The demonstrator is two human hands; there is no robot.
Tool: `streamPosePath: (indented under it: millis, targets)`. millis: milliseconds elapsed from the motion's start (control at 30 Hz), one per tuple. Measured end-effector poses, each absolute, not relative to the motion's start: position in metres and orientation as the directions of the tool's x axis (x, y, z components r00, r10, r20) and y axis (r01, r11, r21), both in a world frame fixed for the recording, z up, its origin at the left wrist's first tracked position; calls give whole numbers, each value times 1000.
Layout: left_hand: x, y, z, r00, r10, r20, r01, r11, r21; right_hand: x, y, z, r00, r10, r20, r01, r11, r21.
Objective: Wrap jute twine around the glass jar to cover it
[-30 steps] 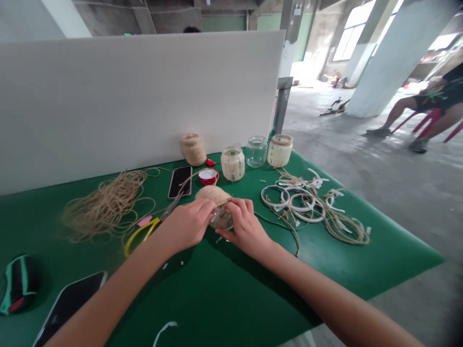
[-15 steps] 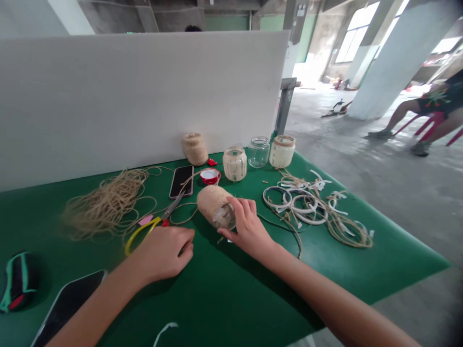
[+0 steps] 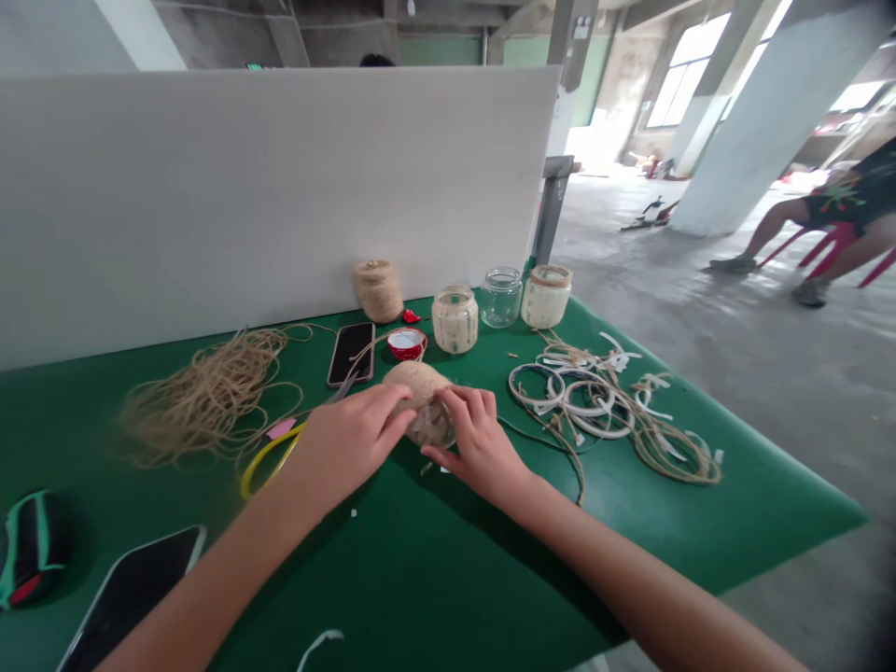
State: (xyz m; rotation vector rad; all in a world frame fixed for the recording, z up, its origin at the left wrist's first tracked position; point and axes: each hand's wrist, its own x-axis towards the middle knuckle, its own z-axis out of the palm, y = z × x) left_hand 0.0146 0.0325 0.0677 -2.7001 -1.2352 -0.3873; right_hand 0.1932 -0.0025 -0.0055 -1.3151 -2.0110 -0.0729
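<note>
A glass jar (image 3: 418, 379) wrapped in twine lies on its side on the green table, with its bare glass end towards me. My right hand (image 3: 476, 437) grips the glass end from the right, thumb below and fingers on top. At the jar's left edge, my left hand (image 3: 354, 437) has its fingertips and thumb closed against the glass end. Whether a small scrap is pinched there too is hidden. Under and behind my left hand lie yellow-handled scissors (image 3: 260, 461), partly covered. A tiny white scrap (image 3: 354, 512) lies on the table below that hand.
Loose twine (image 3: 217, 387) is heaped at left. Behind the jar are a phone (image 3: 352, 353), a red lid (image 3: 407, 343), a twine spool (image 3: 377, 290) and other jars (image 3: 455, 320). Tape rings (image 3: 595, 406) and cords lie right. A white panel (image 3: 280, 196) stands behind.
My left hand has moved right and forward from the table to the jar's left edge. A tiny white scrap now shows where that hand was. My right hand keeps its hold.
</note>
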Motion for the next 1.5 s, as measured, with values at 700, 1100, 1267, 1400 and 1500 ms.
streamPosePath:
  millis: [700,1100,1267,1400,1500]
  targets:
    - [42,34,42,578,657,484,740,-672,27,195,-3,-11,-163,793,587,796,457,-396]
    - [43,34,43,555,675,487,732,-674,101,194,-2,-13,-101,827,552,766,419,-487]
    - [43,37,43,549,663,509,709,-692,137,195,-4,-9,-102,843,528,765,406,-500]
    - [42,39,39,539,645,542,692,-706,151,195,-4,-7,-111,849,516,776,398,-488]
    - [41,39,38,529,649,546,692,-703,164,195,-4,-7,-118,848,516,781,400,-479]
